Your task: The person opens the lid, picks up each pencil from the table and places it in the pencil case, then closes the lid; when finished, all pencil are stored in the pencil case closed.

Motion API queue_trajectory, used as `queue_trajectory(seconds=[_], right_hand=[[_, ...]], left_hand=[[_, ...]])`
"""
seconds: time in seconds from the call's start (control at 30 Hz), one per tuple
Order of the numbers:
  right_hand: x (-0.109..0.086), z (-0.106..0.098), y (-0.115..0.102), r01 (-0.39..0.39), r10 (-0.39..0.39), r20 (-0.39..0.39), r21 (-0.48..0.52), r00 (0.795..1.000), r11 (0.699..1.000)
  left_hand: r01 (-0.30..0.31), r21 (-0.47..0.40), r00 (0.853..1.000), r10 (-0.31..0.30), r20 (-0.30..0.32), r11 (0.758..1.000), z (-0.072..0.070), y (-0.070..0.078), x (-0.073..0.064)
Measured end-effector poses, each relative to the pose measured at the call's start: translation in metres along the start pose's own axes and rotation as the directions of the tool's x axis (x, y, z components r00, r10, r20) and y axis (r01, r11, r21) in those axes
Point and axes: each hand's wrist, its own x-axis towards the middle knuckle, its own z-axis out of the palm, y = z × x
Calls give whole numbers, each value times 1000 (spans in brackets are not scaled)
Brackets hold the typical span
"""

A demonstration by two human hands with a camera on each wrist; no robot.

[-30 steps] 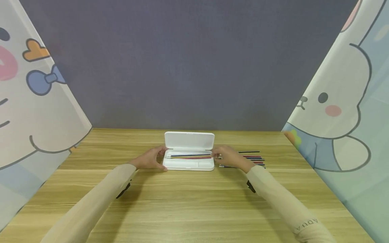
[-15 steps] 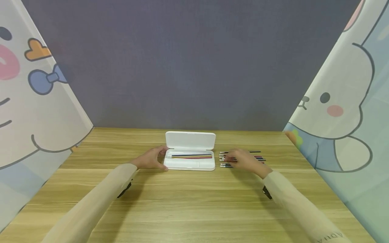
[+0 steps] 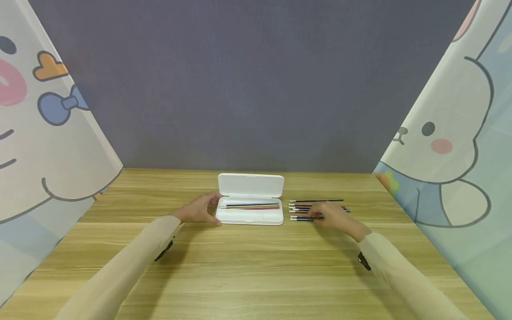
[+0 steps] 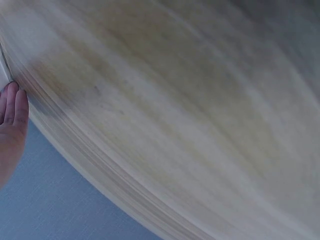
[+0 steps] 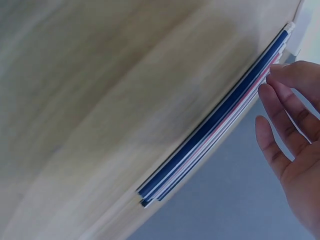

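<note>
On the wood-grain tabletop [image 3: 248,266], a white rectangular plastic case [image 3: 240,216] has its lid [image 3: 250,185] raised. L hand [image 3: 196,210]: thumb & fingers apart, at case's left end. R hand [image 3: 334,216]: fingertips near together over slim dark and red pencils [image 5: 200,132], right of case; grip, can't tell. Poss. risk: neighbours drag along, b/c pencils lie tight.

Clad in a long, plain, pale-beige fabric left sleeve [image 3: 120,266], toward eight o'clock in the head view, and a matching right sleeve [image 3: 404,273], toward four. Fitted with a small, black left wrist attachment [image 3: 164,250] and a pale-flecked, black right wrist attachment [image 3: 364,261].
</note>
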Motion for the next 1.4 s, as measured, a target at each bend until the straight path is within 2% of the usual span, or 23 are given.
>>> queue_trajectory(seconds=[0.33,0.7,0.87,1.1,1.4], right_hand=[[-8,4,7,23,-23,-5,1,1000,1000],[-12,3,6,-35,35,13,9,999,999],[-12,2,6,-40,40,18,13,999,999],[-9,1,6,-10,9,12,21,1000,1000],[5,-9,-1,-7,7,7,51,1000,999]], left_hand=[[-3,-14,1000,3,2,1000,1,-3,1],[-3,-15,1000,3,1,1000,2,-3,2],[-10,-20,1000,10,-2,1000,2,-3,3],[-5,-17,1000,5,-1,1000,2,-2,2],[-8,-8,1000,8,-4,1000,2,-2,1]])
